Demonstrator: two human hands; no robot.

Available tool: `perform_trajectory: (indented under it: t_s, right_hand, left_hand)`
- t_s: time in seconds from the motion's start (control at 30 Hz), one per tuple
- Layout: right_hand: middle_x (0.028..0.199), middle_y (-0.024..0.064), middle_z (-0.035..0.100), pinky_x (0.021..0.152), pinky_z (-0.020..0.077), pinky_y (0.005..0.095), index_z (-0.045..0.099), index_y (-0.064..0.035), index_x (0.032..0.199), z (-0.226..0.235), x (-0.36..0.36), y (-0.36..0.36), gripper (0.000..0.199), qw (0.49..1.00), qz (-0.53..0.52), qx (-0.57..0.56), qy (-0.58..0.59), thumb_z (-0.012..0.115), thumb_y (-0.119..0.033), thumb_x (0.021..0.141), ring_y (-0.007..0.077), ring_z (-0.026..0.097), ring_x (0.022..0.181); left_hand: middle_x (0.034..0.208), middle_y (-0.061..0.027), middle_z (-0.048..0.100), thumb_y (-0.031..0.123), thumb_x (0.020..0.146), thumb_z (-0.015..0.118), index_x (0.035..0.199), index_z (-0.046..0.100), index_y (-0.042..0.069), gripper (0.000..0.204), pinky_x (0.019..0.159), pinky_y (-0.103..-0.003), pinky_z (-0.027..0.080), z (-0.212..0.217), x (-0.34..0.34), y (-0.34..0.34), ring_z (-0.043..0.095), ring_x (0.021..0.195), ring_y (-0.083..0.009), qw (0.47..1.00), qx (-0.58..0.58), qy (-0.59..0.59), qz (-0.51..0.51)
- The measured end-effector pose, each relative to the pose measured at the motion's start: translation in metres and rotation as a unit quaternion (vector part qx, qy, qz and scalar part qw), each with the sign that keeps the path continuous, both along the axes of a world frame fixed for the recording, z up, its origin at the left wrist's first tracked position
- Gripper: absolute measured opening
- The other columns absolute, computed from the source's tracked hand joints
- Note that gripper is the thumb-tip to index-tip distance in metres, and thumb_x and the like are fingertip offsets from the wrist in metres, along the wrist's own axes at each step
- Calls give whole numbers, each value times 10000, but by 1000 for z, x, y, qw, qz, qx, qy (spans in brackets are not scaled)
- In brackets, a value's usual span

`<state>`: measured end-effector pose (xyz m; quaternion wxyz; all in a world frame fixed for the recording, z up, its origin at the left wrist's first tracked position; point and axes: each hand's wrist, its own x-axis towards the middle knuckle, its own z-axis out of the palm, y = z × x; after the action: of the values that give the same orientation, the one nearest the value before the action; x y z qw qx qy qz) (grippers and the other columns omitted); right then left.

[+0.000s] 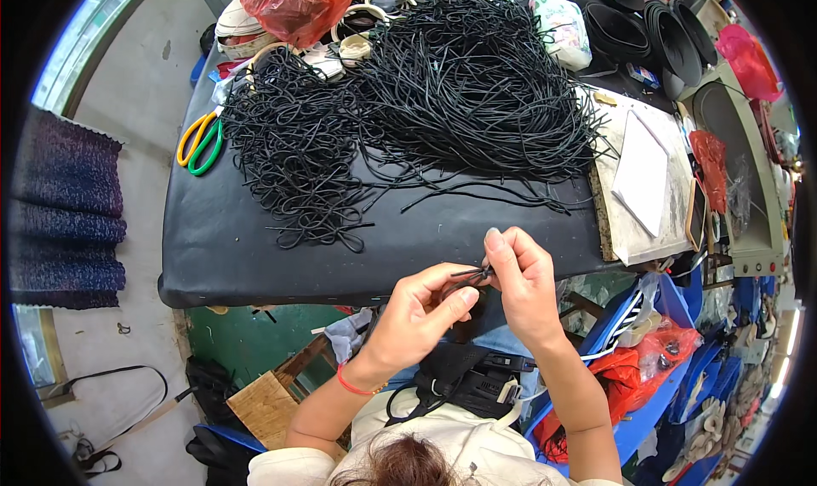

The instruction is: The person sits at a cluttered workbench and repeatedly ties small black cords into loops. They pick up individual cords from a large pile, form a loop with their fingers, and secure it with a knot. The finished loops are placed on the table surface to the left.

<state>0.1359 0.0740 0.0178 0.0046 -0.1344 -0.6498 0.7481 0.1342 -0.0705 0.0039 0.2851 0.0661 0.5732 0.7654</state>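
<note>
Just past the table's near edge, my two hands meet over my lap. My left hand [424, 311] is closed, thumb and fingers pinching a thin black cord [466, 273]. The fingers of my right hand [521, 277] close on the same cord where it crosses itself, maybe at a loop or knot; the fingers hide the detail. Beyond them on the table lies a large heap of straight black cords [485, 103]. To its left spreads a pile of looped black cords [294, 145]. A few single cords [502, 195] lie in front of the large heap.
Scissors [202, 141] with yellow and green handles lie at the table's left side. A worn board [625, 175] carrying white sheets sits at the right. A red plastic bag [298, 5] is at the back. Below right stands a blue bin [634, 431] with red bags.
</note>
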Motion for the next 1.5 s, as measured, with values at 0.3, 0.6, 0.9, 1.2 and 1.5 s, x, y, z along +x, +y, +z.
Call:
perform_trajectory:
  t_s: [0.3, 0.6, 0.9, 1.2, 1.5]
  right_hand:
    - [647, -41, 514, 509, 350, 183, 553, -28, 747, -5, -6, 3, 223, 996, 26, 80, -10, 584, -198, 888, 10, 424, 589]
    - [824, 5, 598, 661, 418, 190, 600, 8, 930, 2, 11, 17, 134, 992, 121, -20, -23, 615, -104, 857, 44, 513, 757]
    - [816, -16, 571, 606, 377, 167, 592, -3, 942, 2, 15, 18, 135, 987, 117, -84, -66, 593, -119, 874, 20, 470, 710]
    - [817, 0, 563, 636, 423, 190, 577, 9, 903, 22, 30, 8, 89, 991, -1, 128, 47, 588, -71, 864, 50, 513, 705]
    - [794, 49, 580, 536, 445, 208, 562, 19, 921, 12, 2, 8, 147, 991, 124, 9, 54, 513, -120, 917, 65, 532, 622]
  left_hand:
    - [786, -15, 624, 155, 898, 567, 952, 593, -3, 169, 622, -192, 460, -7, -6, 6, 547, 682, -47, 999, 4, -8, 52]
    - [728, 29, 566, 159, 883, 596, 913, 601, 4, 158, 552, -178, 382, -5, -10, -2, 464, 643, -15, 998, 28, -11, 54]
    - [838, -37, 596, 167, 881, 592, 971, 586, 0, 190, 673, -203, 448, -1, -7, 9, 537, 715, -61, 988, 65, -21, 139]
    - [889, -87, 639, 148, 895, 558, 1025, 603, 8, 197, 717, -236, 467, -3, -20, 1, 583, 774, -109, 992, 106, -46, 58]
    - [818, -17, 600, 127, 909, 537, 952, 615, -9, 162, 672, -210, 435, -3, -11, 3, 519, 726, -67, 996, 86, -22, -7]
